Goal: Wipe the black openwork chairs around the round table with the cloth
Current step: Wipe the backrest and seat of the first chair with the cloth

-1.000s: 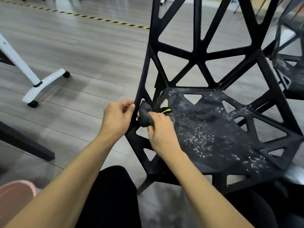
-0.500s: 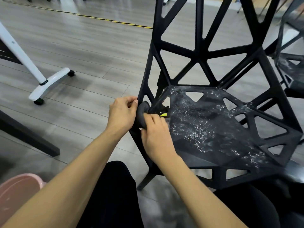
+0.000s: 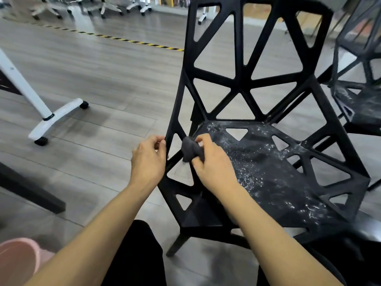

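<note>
Black openwork chair [image 3: 266,178] at centre, seat speckled with white residue, front legs mostly hidden behind arms and dark trousers. Right hand [image 3: 214,166] at the seat's left rear corner, fingers curled round a bunched dark cloth [image 3: 190,150] pressed against a strut. Left hand [image 3: 148,159] on the chair's left side strut, fingers [image 3: 158,141] curled at its edge; grip behind the strut hard to make out. Second chair [image 3: 358,100] cut off at right; pink basin [image 3: 16,259] cut off at lower left; white wheeled stand [image 3: 47,118] on the floor.
</note>
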Action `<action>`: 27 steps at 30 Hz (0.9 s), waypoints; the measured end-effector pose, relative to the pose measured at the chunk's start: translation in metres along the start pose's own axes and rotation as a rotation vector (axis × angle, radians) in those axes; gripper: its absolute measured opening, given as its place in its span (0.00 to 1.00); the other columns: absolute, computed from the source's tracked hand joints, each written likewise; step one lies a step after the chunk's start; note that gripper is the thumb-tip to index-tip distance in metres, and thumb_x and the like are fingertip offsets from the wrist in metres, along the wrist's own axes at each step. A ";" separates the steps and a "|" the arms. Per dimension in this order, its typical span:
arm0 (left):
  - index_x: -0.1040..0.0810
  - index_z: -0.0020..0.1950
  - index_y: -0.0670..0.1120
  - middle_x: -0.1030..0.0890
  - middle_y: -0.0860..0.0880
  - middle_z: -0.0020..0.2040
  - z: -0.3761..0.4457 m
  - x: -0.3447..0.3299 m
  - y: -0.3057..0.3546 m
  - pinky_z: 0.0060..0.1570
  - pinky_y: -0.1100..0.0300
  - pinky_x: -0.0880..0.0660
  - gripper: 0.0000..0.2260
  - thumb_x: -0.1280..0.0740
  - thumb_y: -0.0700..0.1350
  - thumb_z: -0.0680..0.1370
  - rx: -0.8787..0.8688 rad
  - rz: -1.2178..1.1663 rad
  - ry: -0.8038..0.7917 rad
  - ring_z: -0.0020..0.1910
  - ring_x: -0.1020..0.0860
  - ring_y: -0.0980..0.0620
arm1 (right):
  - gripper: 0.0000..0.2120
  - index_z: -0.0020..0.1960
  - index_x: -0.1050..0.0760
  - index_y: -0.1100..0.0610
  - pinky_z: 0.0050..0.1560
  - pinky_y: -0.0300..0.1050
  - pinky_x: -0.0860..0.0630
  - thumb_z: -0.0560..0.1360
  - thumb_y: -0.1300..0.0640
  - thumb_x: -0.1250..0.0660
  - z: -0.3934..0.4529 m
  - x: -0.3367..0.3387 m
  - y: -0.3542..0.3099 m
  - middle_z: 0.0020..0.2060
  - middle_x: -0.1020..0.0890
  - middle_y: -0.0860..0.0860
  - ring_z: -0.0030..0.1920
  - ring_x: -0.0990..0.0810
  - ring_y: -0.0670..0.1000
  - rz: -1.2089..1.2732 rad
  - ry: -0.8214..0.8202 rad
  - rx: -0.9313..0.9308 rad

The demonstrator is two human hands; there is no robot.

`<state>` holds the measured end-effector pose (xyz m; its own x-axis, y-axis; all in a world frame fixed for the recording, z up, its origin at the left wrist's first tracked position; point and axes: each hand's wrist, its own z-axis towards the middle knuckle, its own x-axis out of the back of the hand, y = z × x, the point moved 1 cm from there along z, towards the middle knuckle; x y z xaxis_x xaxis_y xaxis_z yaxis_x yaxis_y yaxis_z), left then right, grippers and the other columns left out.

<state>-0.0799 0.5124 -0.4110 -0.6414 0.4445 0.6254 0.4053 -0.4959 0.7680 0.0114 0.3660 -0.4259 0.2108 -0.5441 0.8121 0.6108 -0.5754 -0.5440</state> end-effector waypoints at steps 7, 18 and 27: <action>0.28 0.70 0.41 0.23 0.43 0.63 0.014 -0.045 0.035 0.63 0.49 0.30 0.24 0.32 0.34 0.74 -0.783 0.445 0.105 0.61 0.25 0.41 | 0.17 0.66 0.27 0.59 0.58 0.58 0.26 0.78 0.58 0.34 0.104 0.029 0.075 0.58 0.26 0.59 0.57 0.26 0.62 -0.067 0.338 -0.065; 0.27 0.60 0.39 0.22 0.44 0.50 0.041 -0.095 0.026 0.78 0.44 0.56 0.15 0.47 0.42 0.78 -0.686 1.204 -0.238 0.59 0.27 0.41 | 0.18 0.65 0.25 0.58 0.48 0.58 0.28 0.77 0.53 0.34 0.136 -0.038 0.120 0.54 0.21 0.59 0.49 0.23 0.65 -0.408 0.157 0.079; 0.29 0.64 0.39 0.21 0.43 0.54 0.039 -0.093 0.031 0.78 0.46 0.54 0.17 0.47 0.40 0.77 -0.646 1.161 -0.266 0.63 0.28 0.42 | 0.14 0.58 0.21 0.59 0.47 0.56 0.28 0.75 0.54 0.32 0.133 -0.029 0.123 0.51 0.21 0.59 0.51 0.23 0.64 -0.492 0.126 0.114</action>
<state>0.0178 0.4853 -0.4403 0.0331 -0.3737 0.9270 0.1993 -0.9064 -0.3725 0.1821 0.3924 -0.4887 -0.2118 -0.2992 0.9304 0.6951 -0.7153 -0.0718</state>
